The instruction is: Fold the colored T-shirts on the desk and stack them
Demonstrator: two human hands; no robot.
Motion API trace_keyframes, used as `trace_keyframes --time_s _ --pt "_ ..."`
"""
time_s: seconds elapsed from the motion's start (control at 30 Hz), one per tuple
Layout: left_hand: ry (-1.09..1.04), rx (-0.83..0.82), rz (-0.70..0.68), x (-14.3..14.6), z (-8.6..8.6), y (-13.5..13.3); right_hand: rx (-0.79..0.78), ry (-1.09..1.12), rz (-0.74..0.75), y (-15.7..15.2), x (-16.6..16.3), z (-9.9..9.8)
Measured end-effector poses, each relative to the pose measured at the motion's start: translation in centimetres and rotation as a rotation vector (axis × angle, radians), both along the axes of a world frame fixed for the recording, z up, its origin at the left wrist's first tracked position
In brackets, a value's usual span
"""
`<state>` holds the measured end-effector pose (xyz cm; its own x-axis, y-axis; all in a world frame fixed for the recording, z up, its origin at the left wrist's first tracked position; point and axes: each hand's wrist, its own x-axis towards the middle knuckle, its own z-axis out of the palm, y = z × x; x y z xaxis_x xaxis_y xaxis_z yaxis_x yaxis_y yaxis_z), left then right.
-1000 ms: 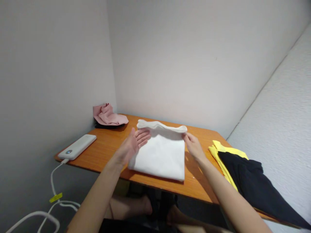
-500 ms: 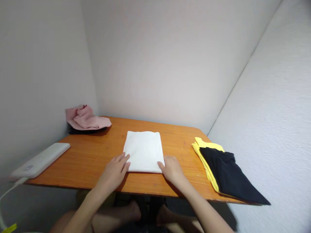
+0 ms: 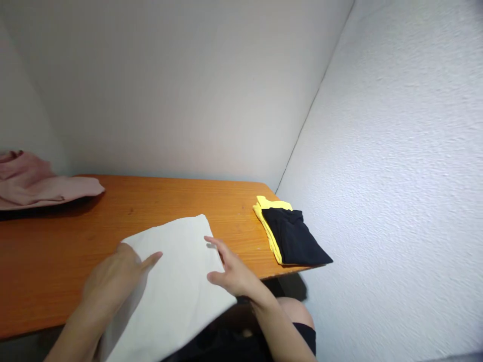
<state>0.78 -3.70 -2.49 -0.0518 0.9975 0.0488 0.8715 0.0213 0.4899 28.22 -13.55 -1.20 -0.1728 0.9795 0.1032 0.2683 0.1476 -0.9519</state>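
Observation:
A folded white cloth (image 3: 177, 281) is raised off the table at its near end, tilted, and reaches past the table's front edge toward me. At its left side my left hand (image 3: 116, 271) grips it, thumb lying on top and the other fingers hidden beneath or behind the edge. My right hand (image 3: 234, 274) is over the cloth's right edge with thumb and forefinger spread apart; its remaining fingers are mostly hidden.
The wooden table (image 3: 169, 196) stands against the walls. On its right corner lies a folded black garment (image 3: 294, 236) over a yellow garment (image 3: 274, 203), overhanging the edge. A pink cloth (image 3: 45, 183) lies at the far left on something dark.
The white cloth, flat on the table before, is now lifted, turned and closer to me. My right hand's fingers have spread. The view has swung right, and the white power bank has left it.

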Motion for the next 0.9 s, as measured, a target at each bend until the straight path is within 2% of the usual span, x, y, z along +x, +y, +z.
trace_keyframes --time_s 0.1,0.17,0.23,0.27,0.33,0.4,0.5,0.57,0.6,0.67,0.73,0.83,0.9 --pt "0.082 -0.111 -0.067 0.8 -0.7 1.0 -0.002 0.003 0.081 -0.7 0.9 0.4" --pt "0.028 -0.115 -0.122 1.6 -1.0 0.8 -0.032 0.001 0.079 -1.2 2.0 0.9" --pt "-0.061 -0.073 -0.158 3.2 -0.2 0.2 -0.026 -0.009 0.054 -1.6 3.5 2.0" --pt "-0.120 -0.045 -0.175 4.4 0.9 -0.2 -0.010 -0.006 0.046 -1.8 4.5 2.9" --pt "-0.280 0.025 -0.195 7.6 4.0 -1.0 0.045 0.020 0.027 -2.4 7.1 5.3" --pt "-0.486 0.093 -0.234 11.5 8.2 -1.6 0.110 0.052 -0.036 -3.4 10.4 8.4" --pt "-0.834 0.096 -0.416 18.1 14.2 -1.8 0.169 0.035 -0.210 -5.1 16.2 12.9" --pt "-0.992 0.074 -0.555 22.6 16.7 -1.5 0.184 0.001 -0.340 -6.0 20.2 14.8" --pt "-1.036 0.067 -0.615 24.7 17.3 -1.3 0.183 -0.015 -0.395 -6.4 22.1 15.1" --pt "-1.055 0.039 -0.711 27.9 17.0 -1.0 0.139 -0.043 -0.457 -6.7 25.6 14.5" --pt "-0.997 -0.014 -0.790 29.6 15.1 -0.9 0.035 -0.087 -0.449 -6.7 28.5 12.3" --pt "-0.844 -0.018 -0.896 28.6 10.4 -1.4 -0.110 -0.289 -0.446 -6.1 31.4 7.9" --pt "-0.744 -0.007 -0.921 26.2 7.2 -1.5 -0.109 -0.501 -0.547 -5.0 32.2 5.7"
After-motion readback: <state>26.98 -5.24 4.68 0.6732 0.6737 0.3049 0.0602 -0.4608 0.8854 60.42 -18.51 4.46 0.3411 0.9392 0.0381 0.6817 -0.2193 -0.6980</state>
